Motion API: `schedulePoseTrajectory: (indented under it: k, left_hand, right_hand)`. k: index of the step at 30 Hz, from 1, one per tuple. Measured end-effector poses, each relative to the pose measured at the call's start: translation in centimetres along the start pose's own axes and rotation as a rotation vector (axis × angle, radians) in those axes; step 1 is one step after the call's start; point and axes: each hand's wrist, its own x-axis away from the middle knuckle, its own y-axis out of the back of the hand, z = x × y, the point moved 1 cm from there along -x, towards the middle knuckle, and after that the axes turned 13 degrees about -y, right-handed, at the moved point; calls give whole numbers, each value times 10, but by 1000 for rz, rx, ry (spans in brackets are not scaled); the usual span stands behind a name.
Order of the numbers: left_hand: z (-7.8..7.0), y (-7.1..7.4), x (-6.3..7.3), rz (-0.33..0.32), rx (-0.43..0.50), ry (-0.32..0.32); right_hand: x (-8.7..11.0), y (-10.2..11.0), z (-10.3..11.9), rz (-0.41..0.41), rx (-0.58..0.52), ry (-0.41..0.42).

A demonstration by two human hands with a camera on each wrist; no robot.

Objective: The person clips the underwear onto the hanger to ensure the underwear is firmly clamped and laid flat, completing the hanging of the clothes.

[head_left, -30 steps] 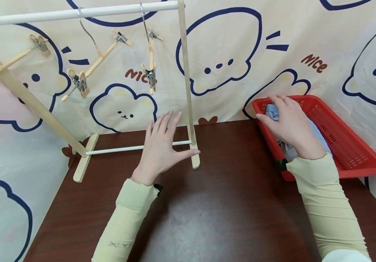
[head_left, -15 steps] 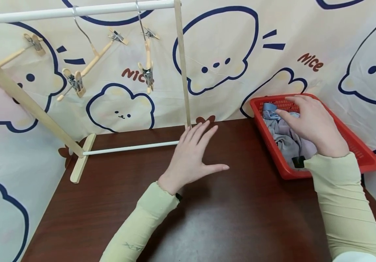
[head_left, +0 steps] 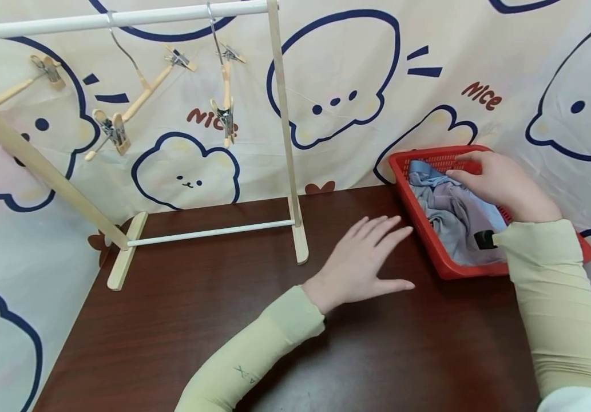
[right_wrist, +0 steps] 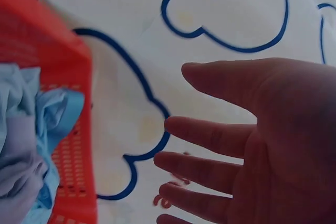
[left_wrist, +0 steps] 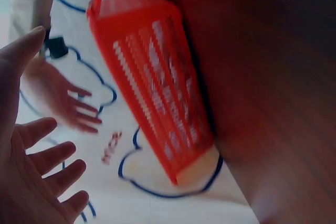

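In the head view a red plastic basket (head_left: pixel 449 268) stands at the back right of the table, holding crumpled grey, mauve and light blue cloth (head_left: pixel 455 214). Over its right side hovers my right hand (head_left: pixel 511 186), fingers and thumb apart and holding nothing; the right wrist view shows this hand (right_wrist: pixel 247 150) beside the basket wall (right_wrist: pixel 79 171). My left hand (head_left: pixel 362 266) is over the table, left of the basket, with spread fingers and nothing in them. From the left wrist, the basket's slotted side (left_wrist: pixel 152 87) appears ahead of that hand (left_wrist: pixel 31 166).
A wooden rack with a white top bar (head_left: pixel 161 17) occupies the left of the table. Wooden clip hangers (head_left: pixel 146 94) hang from it. Its lower rod (head_left: pixel 213 233) runs between two feet. Behind the dark brown table (head_left: pixel 197 297) is a printed cloth backdrop (head_left: pixel 346 63).
My left hand has moved right, from in front of the rack toward the basket. The right hand has shifted right across the basket, exposing more of the cloth. The view has turned slightly right.
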Motion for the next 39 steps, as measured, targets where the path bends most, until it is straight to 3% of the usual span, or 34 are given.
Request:
schedulePoseTrajectory:
  k: [6,11,21,24,29,39]
  left_hand:
    - [-20,-18,-27,95,2,-71]
    - [-31,-30,-47,115,-20,-124]
    - [-29,-46,-71,192,-7,-131]
    - [-27,-51,-74,189,-16,-136]
    - [-24,-56,-76,123,-15,-149]
    - [-22,-57,-73,46,159,-82]
  right_hand:
    - [-13,0,-14,76,35,-19]
    - [-21,-1,-23,130,29,-10]
    - [-42,-6,-25,155,76,25]
    - [-45,-9,-25,157,79,29]
    - [-48,-14,-20,194,56,27]
    - [-60,-40,-30,253,61,12]
